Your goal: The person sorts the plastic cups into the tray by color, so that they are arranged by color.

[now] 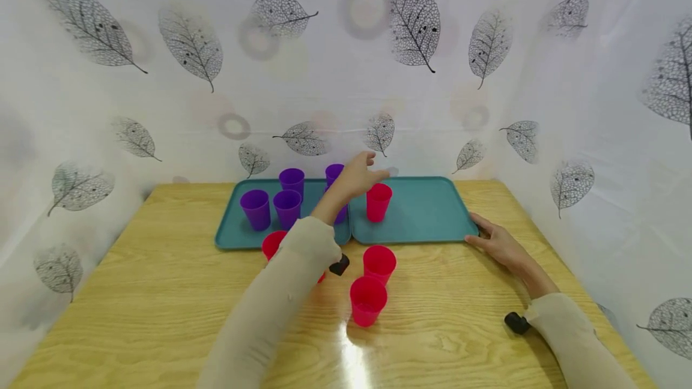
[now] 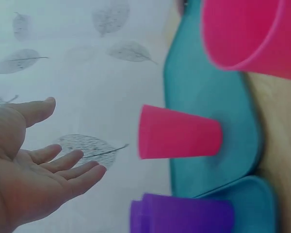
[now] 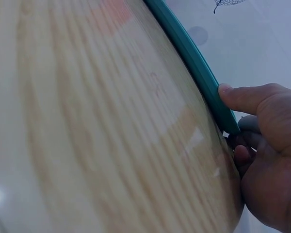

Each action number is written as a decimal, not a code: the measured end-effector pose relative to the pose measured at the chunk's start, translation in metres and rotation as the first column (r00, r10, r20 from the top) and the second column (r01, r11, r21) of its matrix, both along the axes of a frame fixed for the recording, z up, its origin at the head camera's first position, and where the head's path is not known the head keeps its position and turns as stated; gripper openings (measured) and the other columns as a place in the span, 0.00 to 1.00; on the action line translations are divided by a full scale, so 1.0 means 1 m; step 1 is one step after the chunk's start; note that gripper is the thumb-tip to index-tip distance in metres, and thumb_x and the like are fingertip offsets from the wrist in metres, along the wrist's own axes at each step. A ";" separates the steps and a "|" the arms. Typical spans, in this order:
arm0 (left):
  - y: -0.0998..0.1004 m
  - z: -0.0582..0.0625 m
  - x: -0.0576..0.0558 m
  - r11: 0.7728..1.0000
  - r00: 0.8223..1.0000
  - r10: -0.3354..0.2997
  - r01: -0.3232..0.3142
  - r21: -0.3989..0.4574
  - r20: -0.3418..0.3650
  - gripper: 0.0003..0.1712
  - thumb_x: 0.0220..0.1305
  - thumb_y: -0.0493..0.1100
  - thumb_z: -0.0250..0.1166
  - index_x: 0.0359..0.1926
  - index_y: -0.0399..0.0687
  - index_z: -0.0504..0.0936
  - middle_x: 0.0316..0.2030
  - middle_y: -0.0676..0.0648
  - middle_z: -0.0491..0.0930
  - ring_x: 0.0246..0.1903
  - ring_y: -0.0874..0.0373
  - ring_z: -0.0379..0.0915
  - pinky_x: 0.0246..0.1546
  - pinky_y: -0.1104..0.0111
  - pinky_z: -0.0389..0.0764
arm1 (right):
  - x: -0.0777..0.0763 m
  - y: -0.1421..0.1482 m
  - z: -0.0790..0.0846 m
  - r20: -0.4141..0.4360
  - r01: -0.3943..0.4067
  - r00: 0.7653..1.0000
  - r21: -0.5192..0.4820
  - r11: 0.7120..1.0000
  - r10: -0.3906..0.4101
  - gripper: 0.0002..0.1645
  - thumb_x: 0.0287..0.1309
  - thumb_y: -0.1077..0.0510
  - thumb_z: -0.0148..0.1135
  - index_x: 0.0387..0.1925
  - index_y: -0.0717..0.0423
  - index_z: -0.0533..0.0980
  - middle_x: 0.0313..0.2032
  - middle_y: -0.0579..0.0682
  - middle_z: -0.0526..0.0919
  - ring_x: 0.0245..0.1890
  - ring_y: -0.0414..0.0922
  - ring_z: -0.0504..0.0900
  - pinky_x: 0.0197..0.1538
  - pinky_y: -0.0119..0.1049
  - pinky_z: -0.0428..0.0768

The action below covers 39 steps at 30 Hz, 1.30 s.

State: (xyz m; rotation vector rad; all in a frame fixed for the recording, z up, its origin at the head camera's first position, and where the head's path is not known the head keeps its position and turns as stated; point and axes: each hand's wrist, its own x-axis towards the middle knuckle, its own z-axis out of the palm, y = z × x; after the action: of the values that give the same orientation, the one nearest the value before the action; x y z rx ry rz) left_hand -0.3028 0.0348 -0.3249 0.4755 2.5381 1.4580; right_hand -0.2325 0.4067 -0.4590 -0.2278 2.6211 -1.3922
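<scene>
My left hand (image 1: 354, 177) hovers over the inner edges of two teal trays, thumb and fingers spread with nothing between them. Just below and to its right, an upright red cup (image 1: 378, 204) stands on the right tray (image 1: 424, 212); the left wrist view shows this red cup (image 2: 179, 133) apart from the fingers. At that tray's front right corner, my right hand (image 1: 500, 248) grips the rim. In the right wrist view its thumb presses the tray edge (image 3: 194, 63) and the other fingers curl around the corner, partly hidden.
On the left tray (image 1: 229, 234) stand several purple cups (image 1: 258, 212), some behind my left arm. Two red cups (image 1: 369, 302) stand on the wooden table (image 1: 432, 317) before the trays. Another red cup (image 1: 274, 242) is partly covered by my left sleeve. A leaf-patterned curtain (image 1: 335, 77) hangs behind.
</scene>
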 end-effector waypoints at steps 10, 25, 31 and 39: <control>-0.053 0.052 0.020 0.995 1.000 -0.026 0.026 0.100 -0.003 0.39 0.77 0.51 0.61 0.80 0.45 0.58 0.74 0.43 0.66 0.74 0.48 0.61 0.70 0.53 0.69 | 0.000 0.001 -0.002 -0.008 0.010 1.000 0.046 0.999 -0.010 0.52 0.74 0.51 0.62 0.81 0.68 0.42 0.78 0.74 0.41 0.77 0.71 0.41 0.74 0.66 0.48; -0.146 0.045 0.066 1.000 0.994 -0.022 0.022 0.001 -0.105 0.36 0.77 0.48 0.60 0.78 0.42 0.61 0.72 0.39 0.69 0.70 0.44 0.67 0.68 0.48 0.71 | 0.000 0.001 -0.002 -0.016 0.004 1.000 0.055 0.998 -0.003 0.51 0.75 0.53 0.61 0.80 0.68 0.42 0.78 0.74 0.41 0.77 0.72 0.41 0.74 0.67 0.48; -0.170 0.016 0.075 1.000 0.998 -0.004 0.002 -0.024 -0.064 0.36 0.77 0.48 0.61 0.78 0.38 0.61 0.71 0.37 0.69 0.69 0.40 0.67 0.67 0.46 0.72 | 0.002 0.001 -0.001 -0.023 0.008 1.000 0.061 0.998 -0.007 0.51 0.75 0.51 0.61 0.80 0.68 0.43 0.78 0.73 0.40 0.77 0.72 0.39 0.74 0.67 0.46; -0.199 -0.010 0.092 1.000 1.000 0.016 -0.016 -0.009 -0.023 0.36 0.78 0.45 0.60 0.77 0.32 0.60 0.72 0.30 0.65 0.69 0.35 0.66 0.65 0.45 0.73 | 0.001 0.001 -0.002 -0.032 -0.003 0.999 0.085 0.996 0.006 0.52 0.74 0.51 0.62 0.80 0.68 0.43 0.79 0.70 0.40 0.77 0.71 0.39 0.74 0.69 0.46</control>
State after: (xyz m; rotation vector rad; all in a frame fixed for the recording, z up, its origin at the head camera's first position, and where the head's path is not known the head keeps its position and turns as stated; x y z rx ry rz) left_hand -0.2109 -0.1646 -0.3347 0.4740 2.5713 1.4542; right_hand -0.2318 0.4075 -0.4607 -0.2468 2.6965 -1.2820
